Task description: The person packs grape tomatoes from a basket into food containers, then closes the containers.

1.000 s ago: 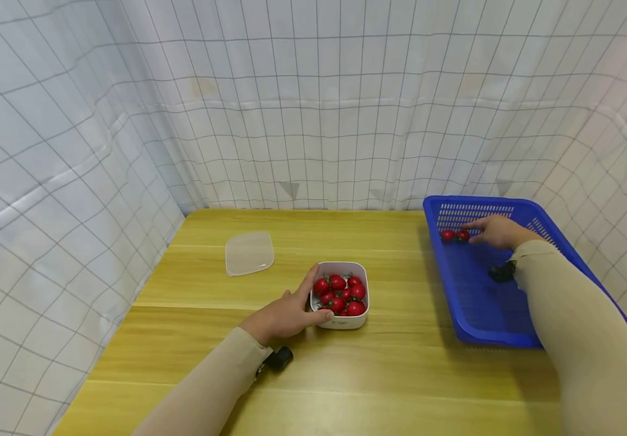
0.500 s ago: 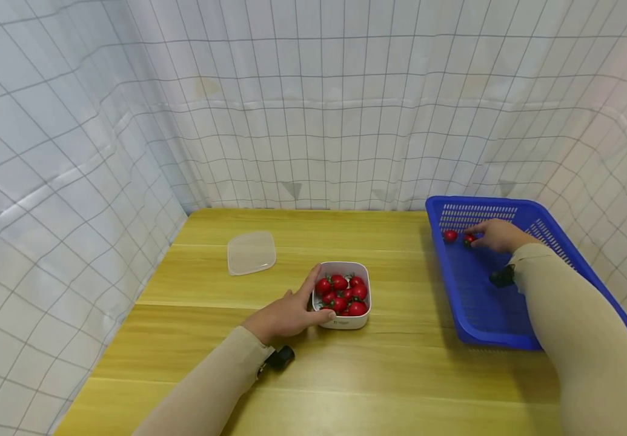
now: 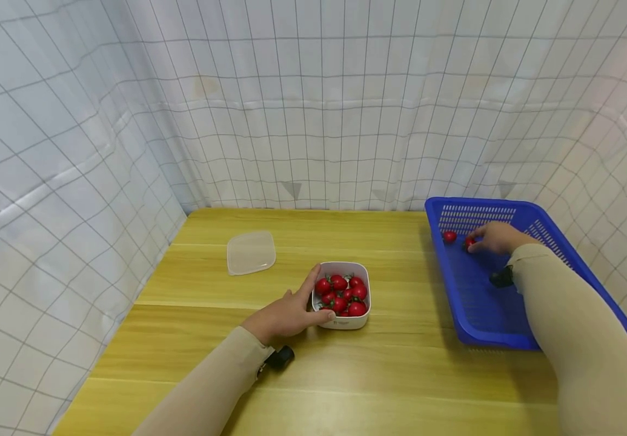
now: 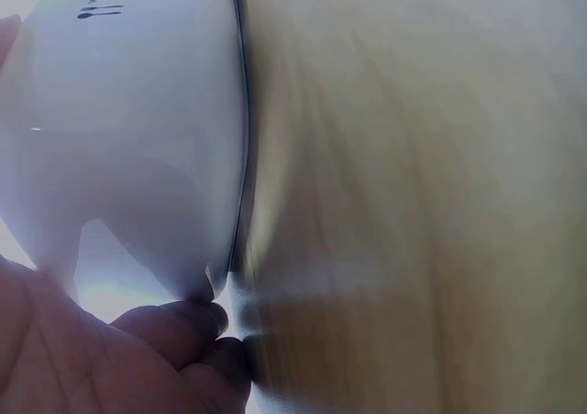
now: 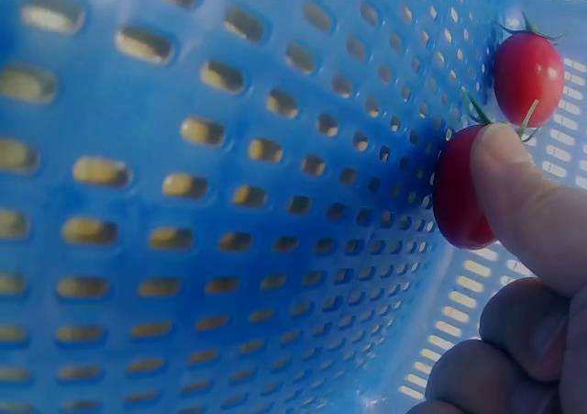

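Observation:
My left hand (image 3: pixel 287 313) steadies a white square container (image 3: pixel 341 323), thumb over its near rim and index finger along its left side. Curled fingertips meet the container's wall (image 4: pixel 138 139) in the left wrist view. Several cherry tomatoes (image 3: pixel 338 304) with green stems fill the container. Inside the blue basket (image 3: pixel 457 303) at the right, my right hand (image 3: pixel 498 237) pinches a cherry tomato (image 5: pixel 459 189), its thumb pressed on the stem end and the other fingers curled below. Just beyond lies another cherry tomato (image 5: pixel 529 79), by the basket's far left corner.
A clear flat lid (image 3: pixel 251 252) lies on the wooden table (image 3: pixel 400 375), behind and left of the container. White gridded curtains (image 3: pixel 324 109) close off the back and both sides. The basket has slotted, raised walls.
My right hand has curled from a pointing reach to a pinch on the nearer cherry tomato, shifting it slightly away from the other one. The left hand stays on the container.

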Demonstrator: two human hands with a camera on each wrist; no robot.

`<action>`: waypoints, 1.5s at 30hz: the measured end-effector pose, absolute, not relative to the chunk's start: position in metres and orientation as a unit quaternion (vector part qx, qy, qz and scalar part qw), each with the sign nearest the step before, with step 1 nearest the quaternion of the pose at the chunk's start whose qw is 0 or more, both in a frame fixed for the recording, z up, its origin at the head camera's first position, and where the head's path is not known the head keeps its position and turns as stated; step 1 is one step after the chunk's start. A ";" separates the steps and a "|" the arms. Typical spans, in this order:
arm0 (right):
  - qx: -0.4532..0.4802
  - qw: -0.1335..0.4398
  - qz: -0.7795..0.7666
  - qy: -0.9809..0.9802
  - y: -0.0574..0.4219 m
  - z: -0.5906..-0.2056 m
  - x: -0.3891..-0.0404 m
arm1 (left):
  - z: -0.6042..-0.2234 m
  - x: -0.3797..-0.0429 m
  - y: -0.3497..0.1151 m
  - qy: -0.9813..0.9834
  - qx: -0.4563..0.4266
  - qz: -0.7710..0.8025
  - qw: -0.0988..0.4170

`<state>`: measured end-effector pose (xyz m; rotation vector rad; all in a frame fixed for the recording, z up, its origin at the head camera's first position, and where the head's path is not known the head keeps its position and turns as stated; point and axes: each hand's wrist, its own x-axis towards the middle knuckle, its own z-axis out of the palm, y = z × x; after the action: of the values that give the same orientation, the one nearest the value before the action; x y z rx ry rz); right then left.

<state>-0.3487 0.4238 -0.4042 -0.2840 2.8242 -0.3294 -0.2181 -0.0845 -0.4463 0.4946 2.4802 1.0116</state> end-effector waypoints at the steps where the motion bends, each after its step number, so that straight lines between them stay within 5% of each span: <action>1: -0.091 0.148 -0.116 0.978 0.424 -0.404 -0.349 | -0.446 -0.218 -0.085 0.890 0.178 0.364 0.207; 45: -0.076 0.163 -0.140 0.974 0.423 -0.410 -0.346 | -0.447 -0.214 -0.086 0.892 0.161 0.367 0.210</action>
<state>-0.3463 0.4233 -0.4096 -0.2169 2.7766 -0.3997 -0.2144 -0.0865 -0.4471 0.4467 2.4797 1.0189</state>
